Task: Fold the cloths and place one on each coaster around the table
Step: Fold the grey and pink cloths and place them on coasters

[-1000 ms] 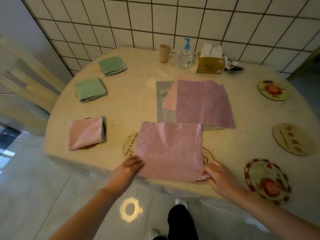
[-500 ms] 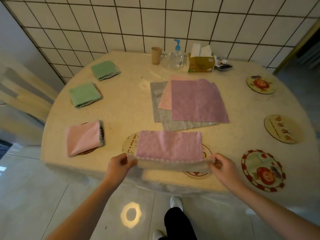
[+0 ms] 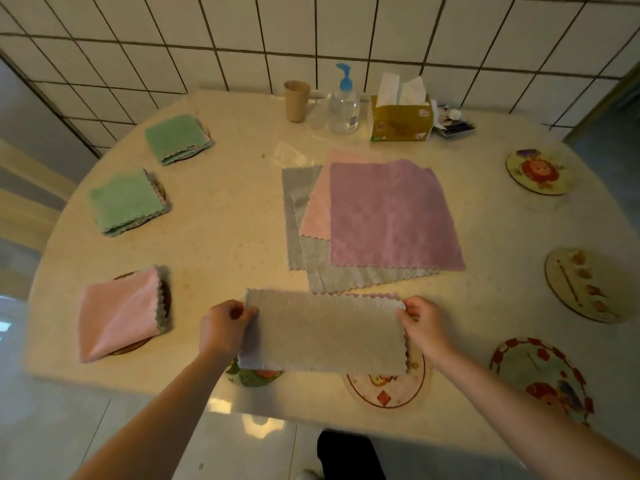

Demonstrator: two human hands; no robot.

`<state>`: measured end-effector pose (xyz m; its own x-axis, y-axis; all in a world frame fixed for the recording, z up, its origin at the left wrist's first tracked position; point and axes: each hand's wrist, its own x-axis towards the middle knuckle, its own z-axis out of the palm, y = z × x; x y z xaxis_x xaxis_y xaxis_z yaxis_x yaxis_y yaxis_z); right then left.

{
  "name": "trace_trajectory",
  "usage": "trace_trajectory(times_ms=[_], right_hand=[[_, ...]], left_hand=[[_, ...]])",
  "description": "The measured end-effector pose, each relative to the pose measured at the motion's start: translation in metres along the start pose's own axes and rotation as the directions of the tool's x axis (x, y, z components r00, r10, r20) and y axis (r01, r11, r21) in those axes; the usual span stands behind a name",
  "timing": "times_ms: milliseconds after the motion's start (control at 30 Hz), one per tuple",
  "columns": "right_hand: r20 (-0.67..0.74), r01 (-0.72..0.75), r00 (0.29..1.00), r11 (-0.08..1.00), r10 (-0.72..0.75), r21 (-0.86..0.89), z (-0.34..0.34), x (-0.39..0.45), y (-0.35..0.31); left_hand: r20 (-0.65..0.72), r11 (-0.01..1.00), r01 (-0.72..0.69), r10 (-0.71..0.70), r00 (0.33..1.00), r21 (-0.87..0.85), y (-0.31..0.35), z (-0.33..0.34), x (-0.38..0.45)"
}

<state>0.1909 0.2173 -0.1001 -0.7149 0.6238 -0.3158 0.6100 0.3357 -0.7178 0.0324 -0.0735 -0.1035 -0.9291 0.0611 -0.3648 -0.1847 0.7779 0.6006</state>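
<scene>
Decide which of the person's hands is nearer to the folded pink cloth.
Left. The left hand grips the half-folded cloth's left end, just right of the folded pink cloth; the right hand grips the far end.

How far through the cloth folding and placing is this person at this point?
Done: three folded cloths sit on coasters at the left, two green and one pink. In hand: the left hand and right hand pinch the corners of a half-folded cloth over the near coasters. Left: that cloth needs another fold, the flat pile is unfolded, and three right-side coasters stand bare.
</scene>
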Motion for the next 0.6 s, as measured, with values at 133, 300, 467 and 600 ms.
trace_trajectory(times_ms=[133, 300, 467, 600], right_hand=[[0.02, 0.009, 1.0, 0.999, -0.008, -0.047, -0.002, 0.015, 0.006], [0.061, 0.055, 0.997, 0.993, -0.049, -0.107, -0.001, 0.025, 0.001], [0.04, 0.049, 0.998, 0.985, -0.043, -0.165, -0.001, 0.033, 0.006], [0.019, 0.027, 1.0, 0.976, -0.024, -0.215, 0.003, 0.037, 0.009]], left_hand=[[-0.005, 0.995, 0.026, -0.026, 1.0, 0.092, 0.001, 0.008, 0.008], [-0.011, 0.993, 0.043, -0.042, 0.999, 0.108, -0.001, 0.006, 0.009], [-0.023, 0.989, 0.029, -0.026, 0.999, 0.144, -0.001, 0.01, -0.004], [-0.017, 0.991, 0.01, -0.007, 1.0, 0.132, 0.001, 0.014, -0.014]])
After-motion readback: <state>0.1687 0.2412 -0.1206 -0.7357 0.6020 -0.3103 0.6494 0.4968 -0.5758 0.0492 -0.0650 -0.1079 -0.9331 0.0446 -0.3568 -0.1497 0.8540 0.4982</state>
